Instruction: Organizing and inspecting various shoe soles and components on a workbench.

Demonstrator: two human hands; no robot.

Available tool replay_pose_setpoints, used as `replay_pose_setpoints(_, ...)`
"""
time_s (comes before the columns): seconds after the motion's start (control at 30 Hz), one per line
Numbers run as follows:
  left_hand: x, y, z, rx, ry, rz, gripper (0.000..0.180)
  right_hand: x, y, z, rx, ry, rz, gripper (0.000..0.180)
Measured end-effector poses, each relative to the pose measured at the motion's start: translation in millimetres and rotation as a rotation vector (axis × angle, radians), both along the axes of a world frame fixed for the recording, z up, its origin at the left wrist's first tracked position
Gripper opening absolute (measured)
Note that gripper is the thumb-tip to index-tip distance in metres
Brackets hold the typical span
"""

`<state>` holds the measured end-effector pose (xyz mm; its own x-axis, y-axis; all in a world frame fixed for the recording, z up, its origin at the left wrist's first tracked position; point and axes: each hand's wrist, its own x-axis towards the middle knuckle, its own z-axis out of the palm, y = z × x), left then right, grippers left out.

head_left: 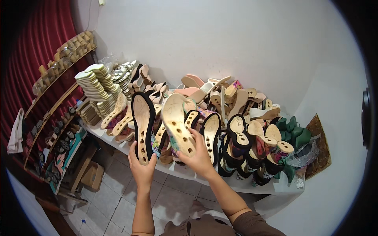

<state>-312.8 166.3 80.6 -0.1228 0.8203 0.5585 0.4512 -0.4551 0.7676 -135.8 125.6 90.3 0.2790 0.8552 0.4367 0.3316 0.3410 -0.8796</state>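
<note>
My left hand (142,171) is closed round the heel end of a black-edged wedge sandal (143,114), held upright. Its pale insole has a row of holes, and floral fabric shows at its side. To the right, my right hand (199,159) grips the heel end of a pale wedge sole (173,112) with several dark holes and floral fabric along its left side; the sole is slightly blurred. Both are held side by side above the table, toes pointing away from me. Just beyond my right hand stands another black-edged wedge sandal (211,135).
Wedge sandals and soles crowd the white table (275,188), with stacked pale insoles (92,84) at its left. Green wedges (299,135) and a brown board (319,147) are at its right end. Shelves of shoes (59,137) stand left, above a cardboard box (93,176).
</note>
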Motion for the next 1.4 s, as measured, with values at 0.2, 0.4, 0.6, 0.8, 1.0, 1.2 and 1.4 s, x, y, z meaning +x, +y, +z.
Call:
replay_pose_setpoints(0.2, 21.2, 27.9, 11.5, -0.024, -0.175, -0.136, 0.072, 28.9, 9.8, -11.2, 0.02, 0.103, -0.19, 0.06)
replay_pose_setpoints(0.4, 47.5, 56.5, 21.5, -0.085, -0.217, -0.279, 0.075, 59.2, -4.4, 19.4, 0.01, 0.13, -0.274, 0.057)
replay_pose_setpoints(0.6, 65.3, 79.0, 22.8, -0.146, -0.266, -0.472, 0.076, 58.7, -9.1, 33.6, 0.024, -0.166, -0.46, 0.044)
replay_pose_setpoints(0.8, 58.3, 104.7, 14.8, -0.111, -0.149, -0.509, 0.074, 31.3, 5.9, 33.2, -0.014, -0.177, -0.47, 0.041)
replay_pose_setpoints(1.0, 52.2, 109.9, 25.3, -0.387, -0.474, -0.703, 0.069, 22.3, 17.8, 22.1, -0.08, 0.599, -0.094, 0.07)
replay_pose_setpoints(1.2, 42.6, 133.5, 20.3, -0.352, -0.479, -0.796, 0.064, 12.8, 40.7, 20.1, -0.238, 0.662, 0.272, 0.08)
replay_pose_setpoints(1.4, 44.8, 146.7, 30.6, -0.314, -0.418, -0.84, 0.051, 10.7, 67.9, 65.4, -0.44, 0.241, 0.083, 0.081)
